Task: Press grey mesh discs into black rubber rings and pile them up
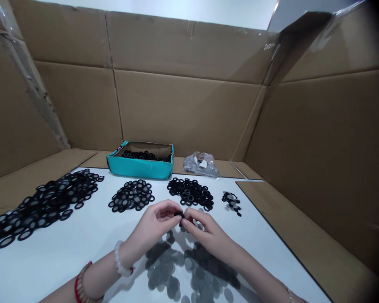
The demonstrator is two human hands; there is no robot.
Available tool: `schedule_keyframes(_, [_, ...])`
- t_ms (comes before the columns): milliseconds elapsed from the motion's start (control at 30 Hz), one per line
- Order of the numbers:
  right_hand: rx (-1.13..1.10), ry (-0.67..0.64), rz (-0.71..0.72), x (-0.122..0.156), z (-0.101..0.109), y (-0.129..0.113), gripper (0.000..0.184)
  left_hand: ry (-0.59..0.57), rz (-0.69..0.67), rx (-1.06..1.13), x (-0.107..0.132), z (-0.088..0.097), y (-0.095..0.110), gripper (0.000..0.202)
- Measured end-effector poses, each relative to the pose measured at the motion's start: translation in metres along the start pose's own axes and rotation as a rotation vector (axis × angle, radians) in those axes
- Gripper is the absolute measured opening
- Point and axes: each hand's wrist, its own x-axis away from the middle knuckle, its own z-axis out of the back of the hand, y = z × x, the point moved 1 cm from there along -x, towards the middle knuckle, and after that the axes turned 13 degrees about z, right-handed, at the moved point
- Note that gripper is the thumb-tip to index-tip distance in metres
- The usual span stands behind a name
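Note:
My left hand (161, 216) and my right hand (205, 229) meet over the middle of the white table. Between their fingertips is a small black ring (178, 214), pinched from both sides; whether a disc sits in it is too small to tell. Below my hands lie many loose grey translucent discs (189, 264), partly in shadow. Just beyond them is a heap of black rings (189, 191). Left of that heap lies a pile of black rings with grey discs in their centres (131, 195).
A long spread of disc-filled rings (50, 202) covers the left side. At the back stand a teal box (140, 167) holding black rings and a clear plastic bag (201, 164). A small cluster of black and grey pieces (232, 203) lies right. Cardboard walls (183, 105) enclose the table.

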Motion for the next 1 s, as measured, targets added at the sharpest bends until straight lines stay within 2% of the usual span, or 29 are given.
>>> schedule_keyframes(200, [0.121,-0.004,0.054,0.003,-0.005,0.003,0.032,-0.005,0.032,0.040,0.000,-0.002,-0.001,0.017])
schedule_keyframes(433, [0.145,-0.021,0.102,0.002,-0.001,-0.002,0.036,-0.062,0.145,0.034,-0.002,0.007,0.001,0.021])
schedule_keyframes(500, [0.059,0.007,0.068,0.001,0.001,-0.001,0.037,-0.115,0.176,0.074,-0.001,0.009,0.002,0.020])
schedule_keyframes(600, [-0.194,0.020,-0.030,0.000,0.003,0.004,0.036,-0.222,0.234,0.202,0.001,0.009,0.004,0.021])
schedule_keyframes(700, [-0.391,0.040,-0.084,0.000,0.003,0.008,0.033,-0.259,0.254,0.307,0.002,0.009,0.005,0.022])
schedule_keyframes(1000, [-0.467,0.089,-0.109,0.000,-0.002,0.015,0.037,-0.224,0.227,0.331,0.002,0.009,0.003,0.023])
